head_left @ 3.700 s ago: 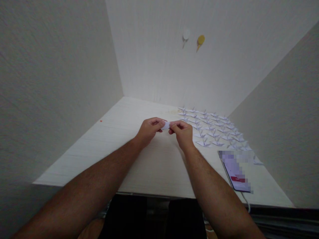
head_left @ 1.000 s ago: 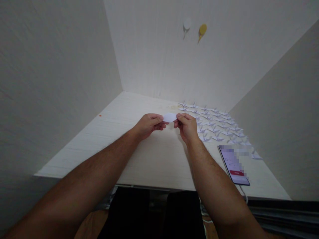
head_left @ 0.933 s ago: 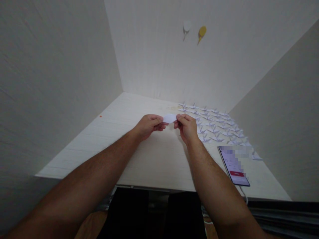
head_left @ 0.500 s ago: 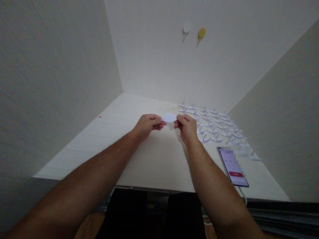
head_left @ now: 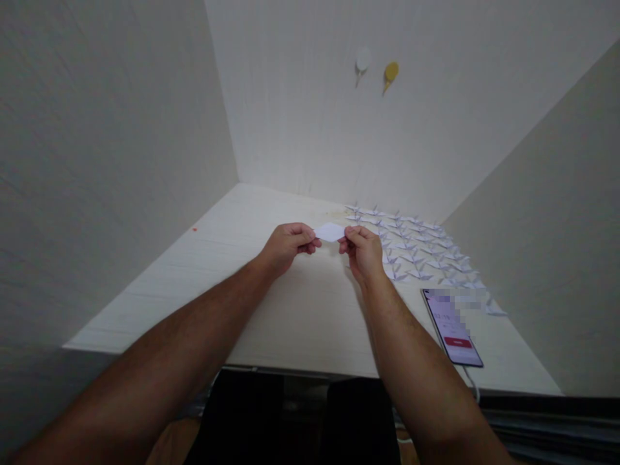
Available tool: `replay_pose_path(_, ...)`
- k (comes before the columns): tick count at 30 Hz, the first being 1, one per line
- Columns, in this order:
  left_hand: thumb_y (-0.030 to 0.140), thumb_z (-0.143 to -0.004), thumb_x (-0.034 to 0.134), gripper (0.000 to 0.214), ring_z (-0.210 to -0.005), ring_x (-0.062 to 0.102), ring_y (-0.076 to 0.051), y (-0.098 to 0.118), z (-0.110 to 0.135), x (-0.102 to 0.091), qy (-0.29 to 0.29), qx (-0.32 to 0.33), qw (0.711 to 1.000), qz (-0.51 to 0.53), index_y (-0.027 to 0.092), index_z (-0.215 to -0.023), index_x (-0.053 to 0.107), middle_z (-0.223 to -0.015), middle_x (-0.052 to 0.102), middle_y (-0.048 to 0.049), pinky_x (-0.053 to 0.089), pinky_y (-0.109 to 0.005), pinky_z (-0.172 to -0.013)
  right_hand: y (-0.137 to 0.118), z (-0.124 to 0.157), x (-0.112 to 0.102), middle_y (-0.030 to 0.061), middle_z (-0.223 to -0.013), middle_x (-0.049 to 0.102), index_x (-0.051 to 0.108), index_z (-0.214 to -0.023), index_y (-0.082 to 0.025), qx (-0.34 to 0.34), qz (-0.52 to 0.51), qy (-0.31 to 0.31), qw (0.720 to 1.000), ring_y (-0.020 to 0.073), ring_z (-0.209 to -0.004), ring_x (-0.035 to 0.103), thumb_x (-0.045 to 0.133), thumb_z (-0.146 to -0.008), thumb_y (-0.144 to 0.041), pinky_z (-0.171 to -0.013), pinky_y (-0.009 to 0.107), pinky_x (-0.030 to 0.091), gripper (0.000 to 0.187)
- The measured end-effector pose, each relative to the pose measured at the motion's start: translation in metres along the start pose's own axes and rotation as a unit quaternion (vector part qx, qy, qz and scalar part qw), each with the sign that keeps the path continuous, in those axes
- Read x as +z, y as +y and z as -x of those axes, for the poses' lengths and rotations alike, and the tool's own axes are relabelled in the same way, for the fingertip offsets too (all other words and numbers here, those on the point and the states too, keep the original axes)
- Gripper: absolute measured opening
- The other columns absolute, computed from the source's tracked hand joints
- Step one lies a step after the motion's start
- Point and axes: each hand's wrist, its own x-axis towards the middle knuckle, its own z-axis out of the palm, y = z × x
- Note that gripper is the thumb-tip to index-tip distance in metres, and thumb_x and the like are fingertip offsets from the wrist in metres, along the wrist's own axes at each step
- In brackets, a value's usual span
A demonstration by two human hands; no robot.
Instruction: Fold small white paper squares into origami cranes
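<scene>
The left hand (head_left: 292, 244) and right hand (head_left: 364, 248) have drawn apart in the head view, baring more of the white paper diamond (head_left: 330, 232) since the earliest frame. Each grip pinches one end, holding it above the table (head_left: 300, 316). Good handling likely means level ends and even, gentle tension, avoiding stray creases.

Left hand (head_left: 292, 243) pinches left end of folded white paper (head_left: 330, 232), right hand (head_left: 364, 249) its right end, over worktop (head_left: 295, 323). Paper cranes (head_left: 413, 258) in rows right of folded white paper. Phone (head_left: 453, 332) right of it, nearer. White hook (head_left: 363, 60), yellow hook (head_left: 391, 72) on wall (head_left: 300, 97) beyond it.
</scene>
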Motion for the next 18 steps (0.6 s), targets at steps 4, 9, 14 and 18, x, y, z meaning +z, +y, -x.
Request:
replay_pose_path(4,0.03,-0.064,0.078,0.021,-0.055,0.057,-0.012,-0.0006,-0.0006,-0.0013,-0.006,0.005,1.0,0.001,0.014,-0.068,0.065,-0.067,0.069,-0.0059,0.048,-0.029,-0.061,-0.0011,0.0009,0.0001,-0.0009,-0.056,0.062,0.06,-0.06,-0.017,-0.004,-0.003,-0.005,1.0,0.0077,-0.043,0.049,0.073,-0.066,-0.032,-0.044,0.021,0.04,0.021)
replay_pose_path(9,0.038,-0.074,0.071,0.028,-0.061,0.062,-0.014,-0.0004,-0.0031,-0.0068,-0.01,-0.006,1.0,0.029,0.011,-0.08,0.069,-0.079,0.072,-0.0116,0.049,-0.03,-0.061,-0.0005,-0.0004,0.0006,-0.0014,-0.055,0.061,0.06,-0.06,-0.017,-0.019,-0.006,0.016,1.0,0.0076,-0.043,0.05,0.073,-0.067,-0.032,-0.044,0.021,0.04,0.021)
replay_pose_path(14,0.038,-0.075,0.071,0.038,-0.07,0.066,-0.015,0.0021,-0.0014,-0.0076,-0.009,0.025,0.998,0.065,0.011,-0.102,0.07,-0.087,0.073,-0.0111,0.052,-0.028,-0.063,0.001,-0.003,-0.0005,-0.0021,-0.053,0.06,0.06,-0.061,-0.017,-0.023,-0.015,0.037,0.999,0.0077,-0.043,0.05,0.073,-0.067,-0.033,-0.045,0.021,0.041,0.021)
replay_pose_path(18,0.03,-0.064,0.082,0.051,-0.074,0.069,-0.016,0.0035,0.0032,-0.0009,0.005,0.057,0.998,0.041,0.015,-0.111,0.068,-0.09,0.073,-0.0074,0.055,-0.03,-0.069,0.0018,-0.002,-0.0002,-0.0024,-0.055,0.06,0.058,-0.062,-0.017,-0.021,-0.007,0.033,0.999,0.0076,-0.043,0.051,0.073,-0.069,-0.034,-0.045,0.022,0.042,0.024)
